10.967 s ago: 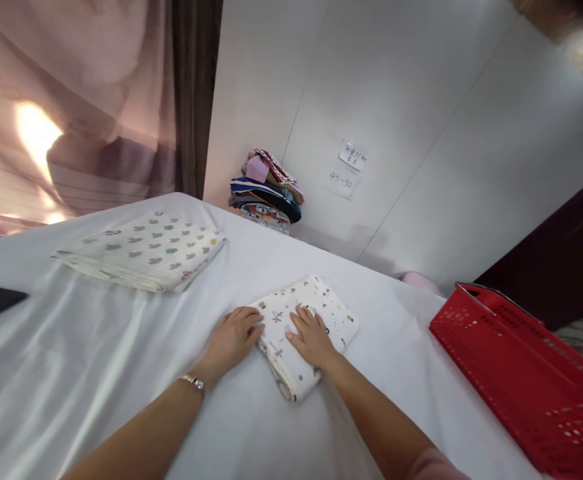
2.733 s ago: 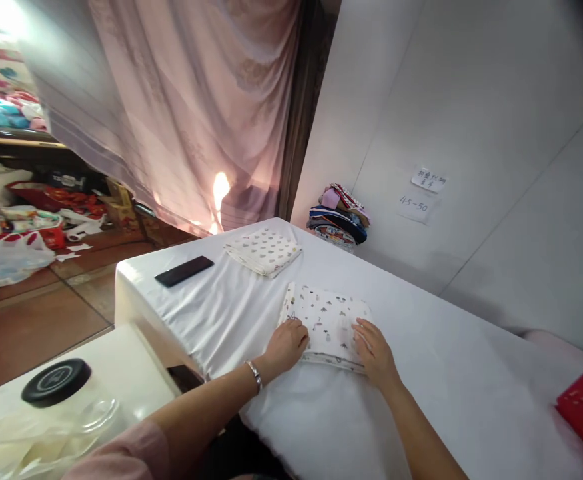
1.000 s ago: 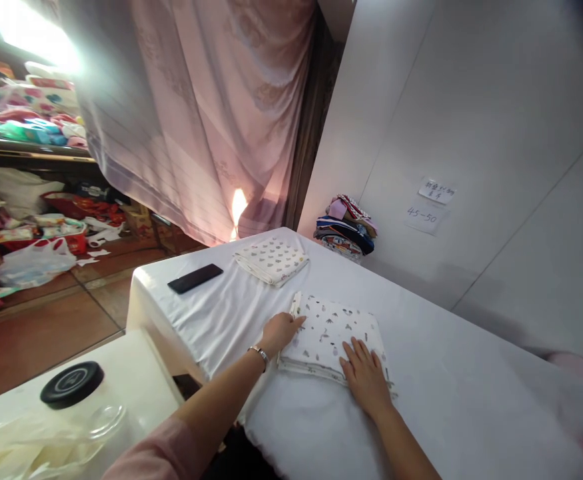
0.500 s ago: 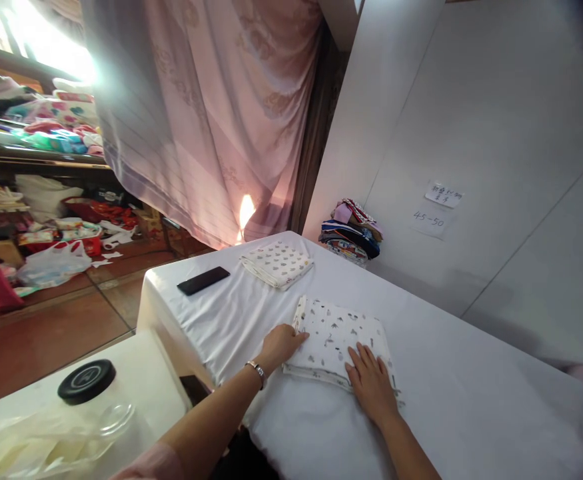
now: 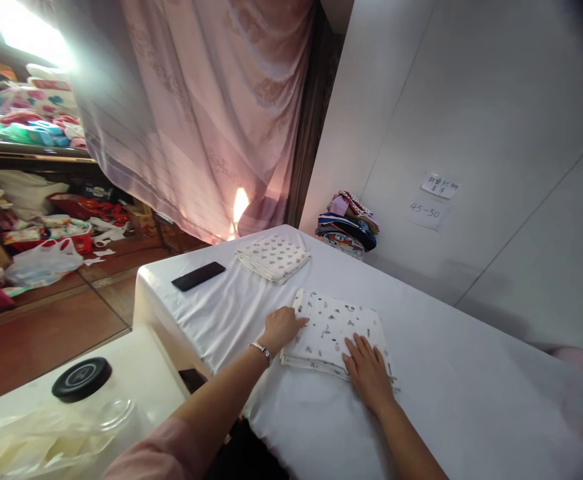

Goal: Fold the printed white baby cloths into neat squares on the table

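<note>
Nearest, the right hand (image 5: pixel 368 377) is lying across the near edge of the cloth (image 5: pixel 326 327), close to its right corner, its grip wide and its fingers pointing far and left. Just beyond, the left hand (image 5: pixel 282 328) is touching the left edge, its fingers curling; whether that grip is pinching the fabric I cannot tell. So the cloth is lying folded on the desk (image 5: pixel 451 387) between both grips, neither being clearly nearer: it is stretching right from the left hand, and far and left from the right hand. Its long axis seems to be running left to right, the right end slanting nearer, though the viewing angle is making that uncertain. Its layered edge is facing near. Farther off, to the left, the phone (image 5: pixel 198 275) and another cloth (image 5: pixel 274 258) are lying flat, well apart from both hands.
</note>
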Motion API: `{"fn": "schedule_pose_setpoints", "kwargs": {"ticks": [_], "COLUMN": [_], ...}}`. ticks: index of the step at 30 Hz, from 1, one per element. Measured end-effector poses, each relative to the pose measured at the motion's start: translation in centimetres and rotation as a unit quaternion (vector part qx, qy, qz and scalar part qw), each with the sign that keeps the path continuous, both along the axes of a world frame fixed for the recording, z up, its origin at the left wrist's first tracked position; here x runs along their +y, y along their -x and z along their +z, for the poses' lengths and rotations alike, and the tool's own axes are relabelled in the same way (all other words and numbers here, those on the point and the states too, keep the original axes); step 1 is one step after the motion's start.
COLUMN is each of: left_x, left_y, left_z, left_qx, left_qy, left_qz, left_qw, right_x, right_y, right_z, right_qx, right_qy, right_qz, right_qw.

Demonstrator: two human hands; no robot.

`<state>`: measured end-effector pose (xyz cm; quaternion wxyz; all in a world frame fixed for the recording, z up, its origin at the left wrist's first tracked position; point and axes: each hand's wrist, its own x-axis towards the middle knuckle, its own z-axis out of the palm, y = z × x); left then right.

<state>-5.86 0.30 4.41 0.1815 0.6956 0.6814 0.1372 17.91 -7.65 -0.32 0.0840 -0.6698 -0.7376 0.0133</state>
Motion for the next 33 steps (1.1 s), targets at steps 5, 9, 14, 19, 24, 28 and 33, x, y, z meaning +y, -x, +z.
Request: {"fn": "schedule_pose_setpoints", "kwargs": {"ticks": [5, 9, 14, 19, 24, 28, 33], "left_x": [3.2, 5.2, 5.8, 5.1, 5.5, 6.5, 6.9], "left_y": [-0.9, -1.6, -1.6, -1.2, -1.0, -1.3, -1.6], "left_z": [0.0, -0.3, -1.3, -1.9, -1.0, -0.9, -2.0], "left_qx": [-0.025, -0.045, -0.073, -0.092, -0.102, -0.102, -0.096], "left_qy": [0.014, 0.013, 0.017, 0.019, 0.027, 0.022, 0.006], "left_qz": [0.035, 0.059, 0.08, 0.087, 0.082, 0.082, 0.107], "left_qw": [0.999, 0.997, 0.994, 0.992, 0.991, 0.991, 0.99], "right_x": [0.1, 0.0, 0.0, 0.1, 0.2, 0.2, 0.3], "right_y": [0.1, 0.2, 0.1, 0.1, 0.0, -0.1, -0.1], "right_z": [0.1, 0.1, 0.2, 0.1, -0.1, -0.3, -0.2], "right_qx": [-0.012, -0.019, -0.019, -0.017, -0.013, -0.014, -0.009], "right_qy": [0.012, 0.014, 0.014, 0.017, 0.01, 0.008, 0.014], "right_qz": [-0.012, -0.01, -0.01, -0.01, -0.009, -0.005, -0.009], "right_qw": [1.0, 1.0, 1.0, 1.0, 1.0, 1.0, 1.0]}}
